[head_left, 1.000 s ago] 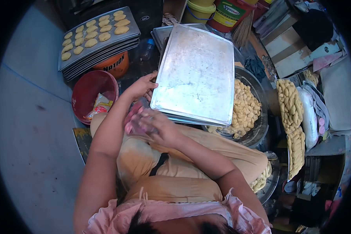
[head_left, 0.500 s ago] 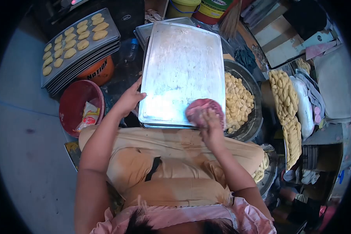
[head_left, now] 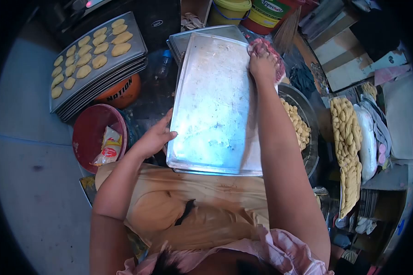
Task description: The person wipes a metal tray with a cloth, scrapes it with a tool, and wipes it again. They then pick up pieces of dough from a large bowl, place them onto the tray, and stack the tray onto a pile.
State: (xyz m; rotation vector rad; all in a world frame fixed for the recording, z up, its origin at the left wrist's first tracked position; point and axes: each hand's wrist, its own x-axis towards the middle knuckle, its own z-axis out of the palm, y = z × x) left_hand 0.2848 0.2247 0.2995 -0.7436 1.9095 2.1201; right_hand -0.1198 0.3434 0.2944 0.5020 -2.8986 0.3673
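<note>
A metal baking tray (head_left: 211,105) lies in front of me on top of at least one more tray. My left hand (head_left: 158,134) grips its left edge near the front corner, thumb on the top face and the fingers partly hidden at the side. At the tray's far right corner, my right hand (head_left: 265,68) presses down on a bunched reddish-pink cloth (head_left: 258,47). Part of the cloth hangs past the tray's edge. Right of the tray, a large round basin (head_left: 313,151) holds many small dough pieces (head_left: 298,123), half covered by my right forearm.
At the left, stacked trays (head_left: 134,40) carry shaped dough pieces over an orange container (head_left: 124,93). A red bucket (head_left: 85,133) with a plastic packet (head_left: 110,146) stands below them. More trays (head_left: 176,35) lie behind. Braided dough (head_left: 345,123) fills a board at the right.
My right hand has swept the cloth from the tray's near right part to its far right corner. My left hand stays on the left edge. The whole view has shifted slightly.
</note>
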